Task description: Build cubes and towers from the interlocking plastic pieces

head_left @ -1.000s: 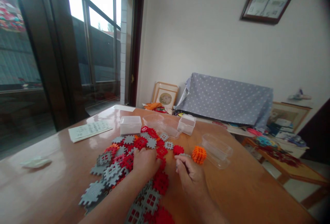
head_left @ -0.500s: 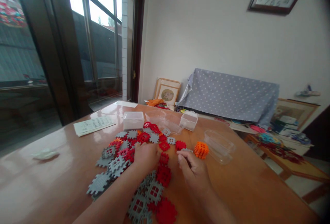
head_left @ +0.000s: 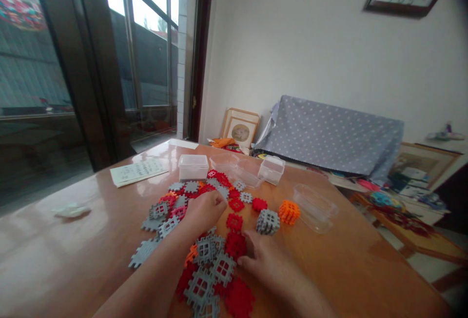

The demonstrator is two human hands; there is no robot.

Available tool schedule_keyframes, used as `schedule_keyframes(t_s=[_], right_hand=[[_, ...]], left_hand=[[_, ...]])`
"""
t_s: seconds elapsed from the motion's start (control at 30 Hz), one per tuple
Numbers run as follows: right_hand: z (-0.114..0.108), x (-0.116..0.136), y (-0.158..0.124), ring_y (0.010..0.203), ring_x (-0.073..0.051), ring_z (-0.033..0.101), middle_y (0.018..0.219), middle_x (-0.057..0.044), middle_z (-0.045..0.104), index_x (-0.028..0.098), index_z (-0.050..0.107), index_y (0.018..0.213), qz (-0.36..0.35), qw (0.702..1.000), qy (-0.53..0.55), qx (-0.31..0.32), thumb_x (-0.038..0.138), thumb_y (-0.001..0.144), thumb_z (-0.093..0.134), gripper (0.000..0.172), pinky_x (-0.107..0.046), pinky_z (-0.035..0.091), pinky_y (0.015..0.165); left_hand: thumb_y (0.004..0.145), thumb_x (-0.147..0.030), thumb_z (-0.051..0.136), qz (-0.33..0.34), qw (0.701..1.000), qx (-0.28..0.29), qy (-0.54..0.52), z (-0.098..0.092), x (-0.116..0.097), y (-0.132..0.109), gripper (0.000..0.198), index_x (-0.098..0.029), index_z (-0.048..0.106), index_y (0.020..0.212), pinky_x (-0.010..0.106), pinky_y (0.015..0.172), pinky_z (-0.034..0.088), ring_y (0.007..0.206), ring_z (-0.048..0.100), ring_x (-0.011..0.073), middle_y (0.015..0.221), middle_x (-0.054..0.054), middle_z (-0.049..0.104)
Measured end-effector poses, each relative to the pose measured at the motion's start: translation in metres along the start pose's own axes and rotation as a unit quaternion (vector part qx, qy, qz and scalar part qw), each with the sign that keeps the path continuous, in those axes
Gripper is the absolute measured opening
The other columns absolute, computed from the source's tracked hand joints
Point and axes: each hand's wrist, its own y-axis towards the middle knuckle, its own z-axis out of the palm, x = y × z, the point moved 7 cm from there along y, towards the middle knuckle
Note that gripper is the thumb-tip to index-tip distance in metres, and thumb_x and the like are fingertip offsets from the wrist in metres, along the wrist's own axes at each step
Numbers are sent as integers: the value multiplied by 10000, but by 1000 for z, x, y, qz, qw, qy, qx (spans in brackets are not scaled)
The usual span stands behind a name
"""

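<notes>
Pinching the red piece (head_left: pixel 235 244) by opposite edges seemed best, the right hand (head_left: pixel 263 254) parted beside it along the pile (head_left: pixel 205 250), while the left hand's (head_left: pixel 205 208) grip couldn't be told.

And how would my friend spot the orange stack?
On the brown table, look right of the messy pile of pieces. Beyond the right hand sits a grey stack. The orange stack is just right of it, beside the clear tray, set apart by its bright orange colour.
</notes>
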Motion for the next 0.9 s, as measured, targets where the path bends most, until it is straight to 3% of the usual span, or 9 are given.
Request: schedule_keyframes(t_s=[0.13, 0.4, 0.5, 0.67, 0.8, 0.9], right_hand=[[12, 4, 1, 772, -236, 686, 861, -25, 765, 281, 731, 987, -15, 993, -85, 75, 247, 693, 760, 298, -261, 394, 634], [11, 7, 0, 699, -175, 584, 824, 18, 673, 250, 602, 898, 16, 996, -55, 63, 183, 670, 716, 263, -232, 303, 570], [10, 2, 4, 678, -155, 536, 755, 34, 619, 236, 551, 815, 28, 998, -34, 47, 195, 728, 672, 154, -231, 290, 569], [5, -7, 13, 604, -122, 471, 655, 53, 523, 217, 512, 744, 49, 993, 105, 11, 295, 842, 607, 158, -226, 318, 550], [-4, -16, 16, 505, -105, 472, 607, 64, 509, 220, 501, 804, 130, 953, 272, -38, 482, 899, 569, 287, -215, 314, 481], [-12, -17, 16, 518, -105, 518, 656, 42, 563, 213, 516, 833, 157, 924, 340, -75, 536, 887, 586, 334, -205, 317, 467]], left_hand=[[839, -436, 532, 17, 1000, -13, -16, 2, 3, 3, 261, -230, 672, 760, 271, 624, 270, 686, 577, 181, 741, 6, 677], [842, -474, 537, 70, 990, -4, -124, 15, 3, 9, 310, -198, 631, 739, 250, 568, 267, 625, 520, 147, 659, -15, 596], [833, -480, 564, 79, 984, 10, -160, 20, -1, 8, 310, -188, 637, 754, 246, 560, 277, 628, 510, 141, 658, -22, 582], [843, -435, 585, 88, 960, 45, -261, 19, -14, 3, 273, -166, 625, 811, 232, 573, 334, 629, 500, 124, 690, -27, 566], [886, -409, 568, 128, 926, 62, -351, 8, -37, -9, 286, -159, 607, 1019, 246, 695, 445, 759, 578, 146, 828, 7, 626], [861, -360, 630, 170, 920, 53, -348, 3, -49, -19, 429, -185, 541, 1243, 293, 822, 498, 904, 611, 170, 1069, 57, 652]])
